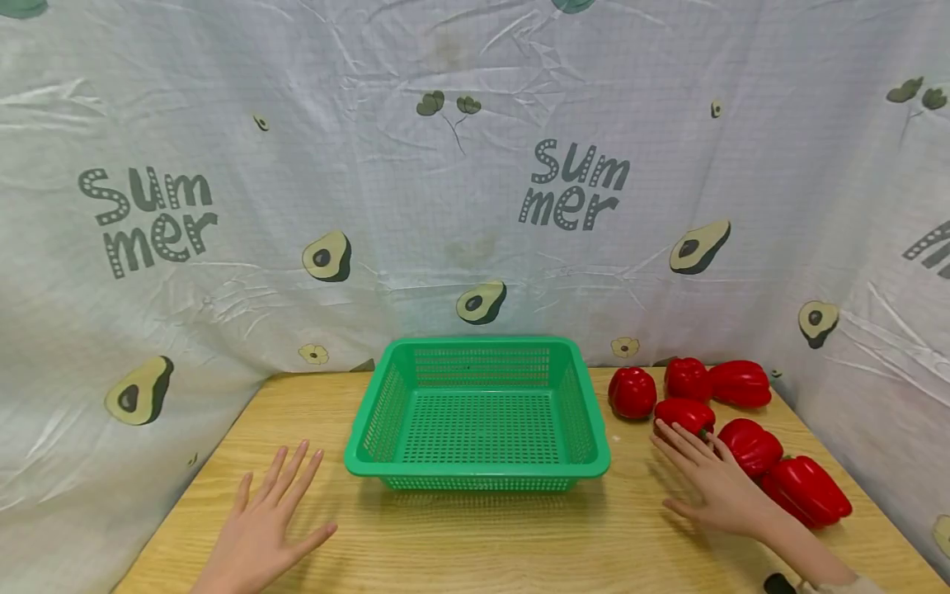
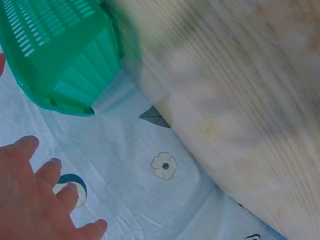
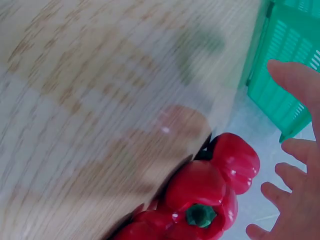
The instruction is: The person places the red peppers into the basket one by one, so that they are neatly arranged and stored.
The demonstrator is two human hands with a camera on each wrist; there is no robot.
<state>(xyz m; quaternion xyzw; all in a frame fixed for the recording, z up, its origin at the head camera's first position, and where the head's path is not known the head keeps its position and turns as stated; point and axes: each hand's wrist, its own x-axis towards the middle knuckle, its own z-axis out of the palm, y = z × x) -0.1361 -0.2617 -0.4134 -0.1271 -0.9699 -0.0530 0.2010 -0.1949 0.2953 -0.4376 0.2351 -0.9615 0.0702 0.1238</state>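
Note:
A green plastic basket (image 1: 478, 470) with perforated walls stands in the middle of the table, nothing lying in it. Left of it, my left hand (image 1: 267, 524) is held over the tabletop with fingers spread, holding nothing. On the right, my right hand (image 1: 712, 487) reaches over the table, fingers extended toward a red bell pepper (image 1: 683, 415) and partly covering it. In the right wrist view that hand (image 3: 300, 175) appears apart from the peppers. Several more red bell peppers (image 1: 805, 491) lie around it; one shows its green stem (image 3: 201, 215).
The pale wooden table (image 1: 482, 553) runs back to a white cloth (image 1: 416, 206) printed with avocados and lettering, which also hangs along both sides. A dark object (image 1: 778, 584), probably strapped on, sits at my right wrist near a light sleeve (image 1: 846, 586).

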